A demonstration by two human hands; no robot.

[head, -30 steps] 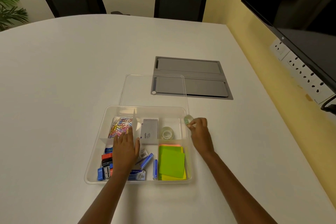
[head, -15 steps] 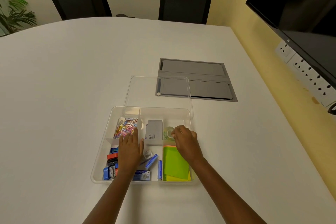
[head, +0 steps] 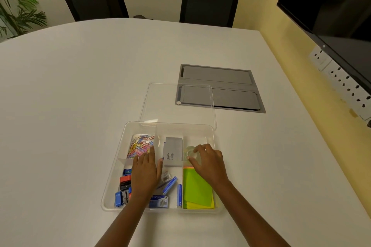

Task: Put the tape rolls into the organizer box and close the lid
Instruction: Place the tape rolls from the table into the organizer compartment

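The clear organizer box point(head: 111, 178) sits open on the white table in front of me. My right hand point(head: 209, 164) reaches into its far right compartment. Its thumb and fingers are closed around a clear tape roll point(head: 188, 153). I cannot tell whether a second roll lies under it. My left hand point(head: 145, 172) rests flat and empty on the middle of the box, beside a divider. The clear lid point(head: 160, 102) lies flat on the table just behind the box.
The box also holds coloured paper clips point(head: 140, 145), a grey card box point(head: 173, 151), green and yellow sticky notes point(head: 197, 190), and sharpeners and staple boxes. A grey cable hatch point(head: 230, 86) lies partly under the lid. Two chairs stand at the far edge, a monitor point(head: 331, 6) hangs at right.
My right hand carried a tape roll from outside the box's right rim into the far right compartment. My left hand stayed flat in the box.
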